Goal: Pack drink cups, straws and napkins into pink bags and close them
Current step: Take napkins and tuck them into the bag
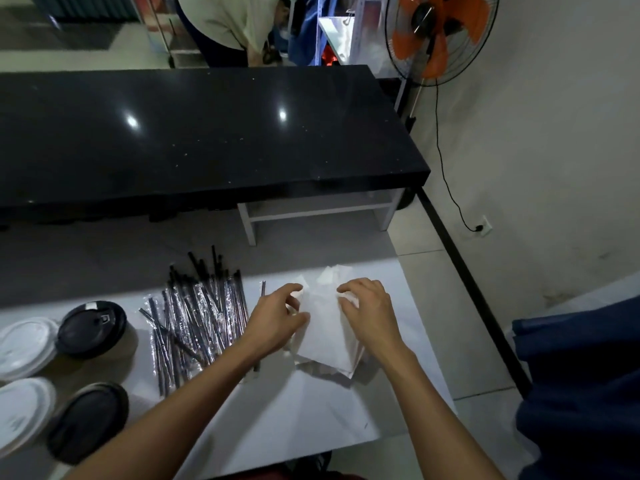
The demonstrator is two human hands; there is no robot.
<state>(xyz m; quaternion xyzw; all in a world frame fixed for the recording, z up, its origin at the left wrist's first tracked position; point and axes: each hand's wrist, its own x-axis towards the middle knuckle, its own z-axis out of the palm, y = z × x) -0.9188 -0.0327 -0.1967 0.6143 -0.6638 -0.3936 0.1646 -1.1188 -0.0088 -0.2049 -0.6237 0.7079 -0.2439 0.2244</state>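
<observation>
Packing not begun: no pink bag in view. Left hand [277, 317] and right hand [367, 313], fingers curled, pinch the napkins [325, 327] at centre; straws [201, 317] and lidded cups [91, 329] at lower left untouched

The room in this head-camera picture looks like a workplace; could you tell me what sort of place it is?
Probably the packing area of a drinks shop or café. A white table holds lidded drink cups, a heap of wrapped straws and a napkin stack, behind a long black counter.
</observation>
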